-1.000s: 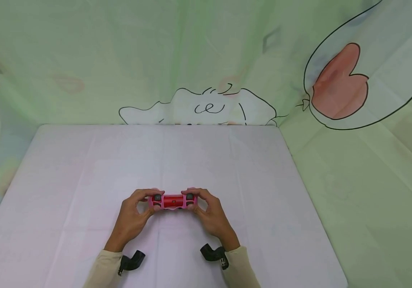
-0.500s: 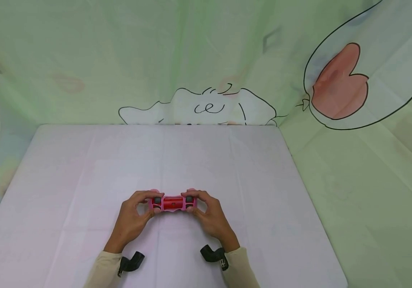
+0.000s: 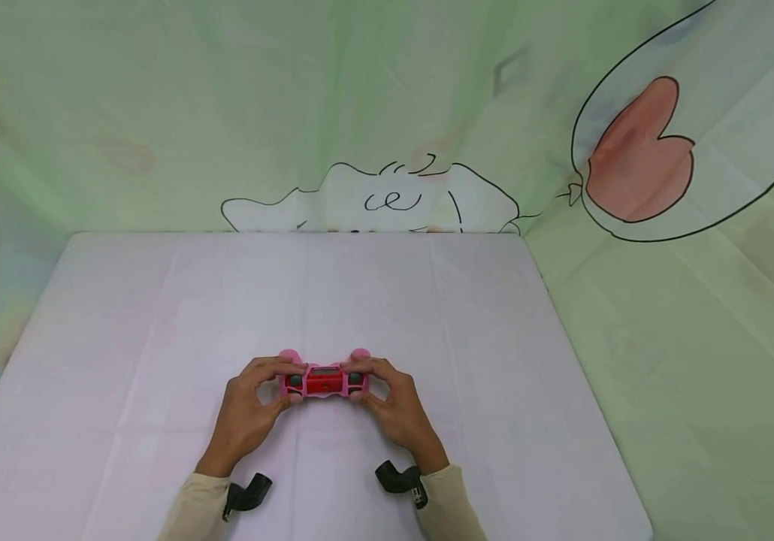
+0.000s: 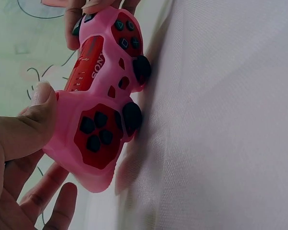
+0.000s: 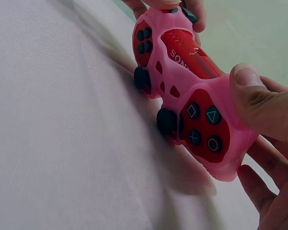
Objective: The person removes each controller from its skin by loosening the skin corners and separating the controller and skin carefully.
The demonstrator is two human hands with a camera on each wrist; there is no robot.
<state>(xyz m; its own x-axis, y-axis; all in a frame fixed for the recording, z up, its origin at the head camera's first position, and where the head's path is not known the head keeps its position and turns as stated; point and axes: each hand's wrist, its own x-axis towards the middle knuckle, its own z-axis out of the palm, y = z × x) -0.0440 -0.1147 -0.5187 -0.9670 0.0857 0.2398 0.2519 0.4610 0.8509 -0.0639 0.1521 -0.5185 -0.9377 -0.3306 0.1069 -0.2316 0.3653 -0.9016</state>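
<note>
A red game controller in a pink silicone cover is gripped at both ends, its shoulder-button edge facing up in the head view. My left hand pinches one end between thumb and fingers; my right hand pinches the other. The left wrist view shows the controller with its direction buttons and a SONY mark, the thumbsticks close to the white cloth. From the right wrist, the controller shows its symbol buttons, with the right thumb at its edge.
A white cloth-covered table spreads around the hands. Green printed curtains with a heart drawing hang behind and at the sides. A black wrist-camera mount sits on the left sleeve, another mount on the right.
The controller has tilted slightly in the hands, so more of its pink grips and top edge show at the far side. Both hands stay in nearly the same place.
</note>
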